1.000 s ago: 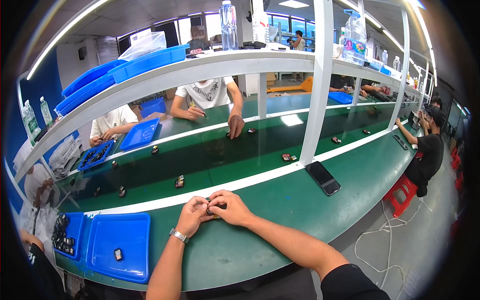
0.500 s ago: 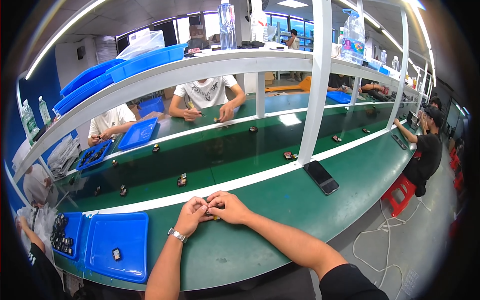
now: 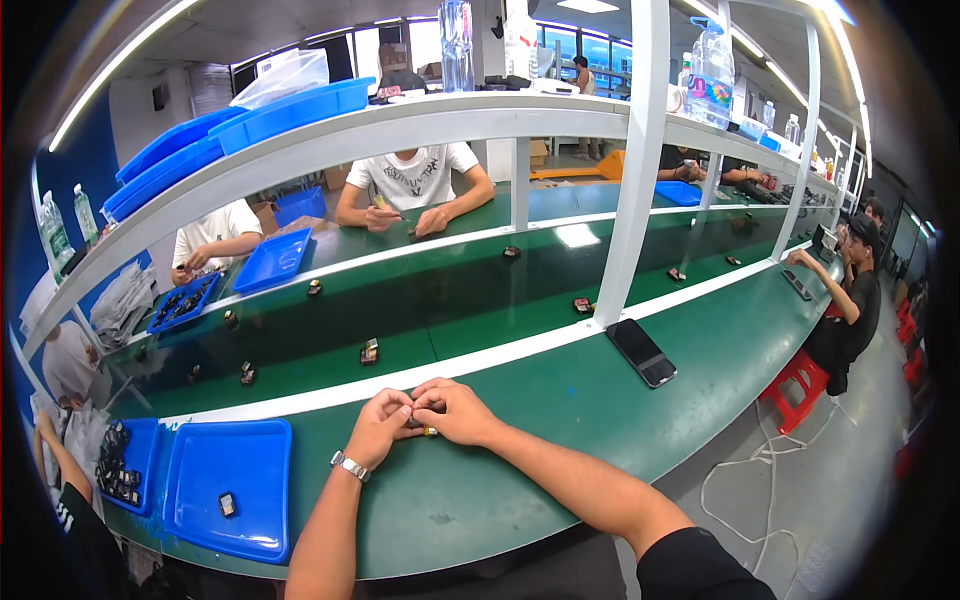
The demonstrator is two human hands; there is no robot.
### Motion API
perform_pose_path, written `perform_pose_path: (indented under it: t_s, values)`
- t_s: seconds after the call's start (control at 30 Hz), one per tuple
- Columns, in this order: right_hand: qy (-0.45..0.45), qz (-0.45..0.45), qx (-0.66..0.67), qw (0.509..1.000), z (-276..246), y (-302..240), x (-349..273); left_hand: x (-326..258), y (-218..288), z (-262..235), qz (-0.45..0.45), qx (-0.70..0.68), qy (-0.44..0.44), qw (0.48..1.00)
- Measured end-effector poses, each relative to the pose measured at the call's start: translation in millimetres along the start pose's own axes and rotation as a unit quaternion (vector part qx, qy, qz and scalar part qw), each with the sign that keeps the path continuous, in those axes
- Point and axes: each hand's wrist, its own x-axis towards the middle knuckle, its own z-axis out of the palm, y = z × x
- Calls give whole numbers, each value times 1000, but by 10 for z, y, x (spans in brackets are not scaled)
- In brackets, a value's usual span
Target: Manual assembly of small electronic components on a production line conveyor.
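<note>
My left hand (image 3: pixel 382 424) and my right hand (image 3: pixel 456 410) meet over the green workbench (image 3: pixel 560 400), fingertips pressed together around a small dark part (image 3: pixel 424 428) with a yellowish end. Most of that part is hidden by my fingers. A metal watch sits on my left wrist. Left of my hands lies a blue tray (image 3: pixel 232 482) with one small dark part (image 3: pixel 228 504) in it.
A black phone (image 3: pixel 641 352) lies right of my hands by a white post (image 3: pixel 628 200). Small dark parts (image 3: pixel 369 351) sit along the dark conveyor belt (image 3: pixel 450 300). A second blue tray (image 3: pixel 122 466) holds several parts. People work across the belt and on both sides.
My hands stay together on the small part with only slight finger movement. The person across the belt has drawn a hand back from the belt toward the body.
</note>
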Motion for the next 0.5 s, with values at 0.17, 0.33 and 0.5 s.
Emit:
perform_pose_path:
  t_s: [0.17, 0.33, 0.5]
  values:
    - [-17, -13, -33, 999, -32, 22, 35, 18, 22, 21, 9, 8, 0, 1000]
    - [-33, 6, -15, 999, -27, 14, 52, 25, 19, -5, 4, 27, 10, 1000]
    - [-30, -2, -11, 999, -19, 15, 52, 5, 36, 15, -1, 37, 19, 999]
